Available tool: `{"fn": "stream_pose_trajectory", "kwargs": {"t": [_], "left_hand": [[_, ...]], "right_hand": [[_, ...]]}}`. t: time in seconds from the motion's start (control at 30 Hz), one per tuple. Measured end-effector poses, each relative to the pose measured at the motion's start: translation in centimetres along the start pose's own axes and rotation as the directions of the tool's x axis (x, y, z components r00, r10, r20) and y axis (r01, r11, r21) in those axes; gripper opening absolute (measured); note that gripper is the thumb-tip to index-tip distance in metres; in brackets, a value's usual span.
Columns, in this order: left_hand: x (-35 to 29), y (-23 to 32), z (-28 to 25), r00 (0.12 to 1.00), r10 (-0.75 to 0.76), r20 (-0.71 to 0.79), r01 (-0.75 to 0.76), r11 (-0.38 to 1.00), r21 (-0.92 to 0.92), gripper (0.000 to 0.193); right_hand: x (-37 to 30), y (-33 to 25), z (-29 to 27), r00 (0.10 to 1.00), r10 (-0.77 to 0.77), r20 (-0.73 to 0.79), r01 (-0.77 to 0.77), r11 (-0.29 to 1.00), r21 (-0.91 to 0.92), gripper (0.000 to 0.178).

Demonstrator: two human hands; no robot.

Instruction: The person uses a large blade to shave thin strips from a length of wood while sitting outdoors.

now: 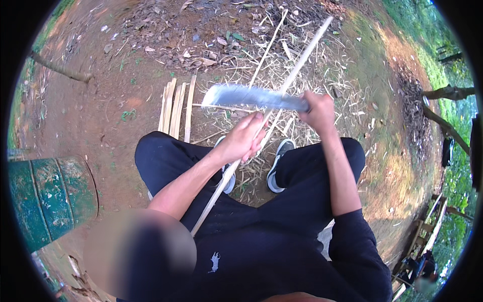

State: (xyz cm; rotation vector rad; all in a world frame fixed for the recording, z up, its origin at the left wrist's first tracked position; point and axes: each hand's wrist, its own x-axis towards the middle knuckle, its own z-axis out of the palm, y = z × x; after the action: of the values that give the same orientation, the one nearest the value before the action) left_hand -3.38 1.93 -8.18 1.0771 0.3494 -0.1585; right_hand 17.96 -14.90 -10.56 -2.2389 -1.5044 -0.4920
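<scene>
My left hand (244,137) is closed around a long pale strip of split wood or bamboo (308,53). The strip slants from my lap up and away to the right. In my right hand (318,113) is the handle of a machete (246,96), whose broad blade points left and is slightly smeared by motion. The blade lies across the strip in the picture, just beyond my left hand; whether it touches the strip I cannot tell. Thin pale shavings (236,70) cover the soil around and past my shoes (282,163).
Several split strips (176,108) lie side by side beyond my left knee. A green metal drum (53,199) lies at the left. Dry leaves (201,61) litter the far soil. Thin trunks (448,93) stand at the right, with a wooden rack (427,226) lower down.
</scene>
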Motion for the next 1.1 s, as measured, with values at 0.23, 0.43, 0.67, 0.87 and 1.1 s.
{"fn": "stream_pose_trajectory", "kwargs": {"t": [0.23,0.43,0.67,0.87,1.1], "left_hand": [[-0.3,0.0,-0.9,1.0,0.007,-0.008,-0.008,0.997,-0.071,0.036],[-1.3,-0.7,1.1,0.996,-0.055,0.063,0.062,0.992,-0.109,0.035],[-1.0,-1.2,0.6,0.994,-0.089,0.056,0.093,0.992,-0.086,0.033],[-2.0,-1.6,1.6,0.98,-0.156,0.126,0.158,0.987,-0.005,0.031],[-3.2,-1.6,0.8,0.964,-0.213,0.161,0.234,0.964,-0.127,0.032]], "right_hand": [[-0.7,-3.8,-0.3,0.979,0.171,0.111,-0.184,0.976,0.115,0.017],[0.4,2.5,-2.0,0.891,0.453,0.011,-0.448,0.885,-0.129,0.016],[-1.1,-2.3,-1.5,0.967,0.094,0.236,-0.1,0.995,0.01,0.017],[-1.2,6.5,-2.5,0.671,0.741,0.019,-0.737,0.67,-0.088,0.015],[-4.1,3.8,-2.0,0.856,0.498,0.137,-0.503,0.864,0.002,0.018]]}}
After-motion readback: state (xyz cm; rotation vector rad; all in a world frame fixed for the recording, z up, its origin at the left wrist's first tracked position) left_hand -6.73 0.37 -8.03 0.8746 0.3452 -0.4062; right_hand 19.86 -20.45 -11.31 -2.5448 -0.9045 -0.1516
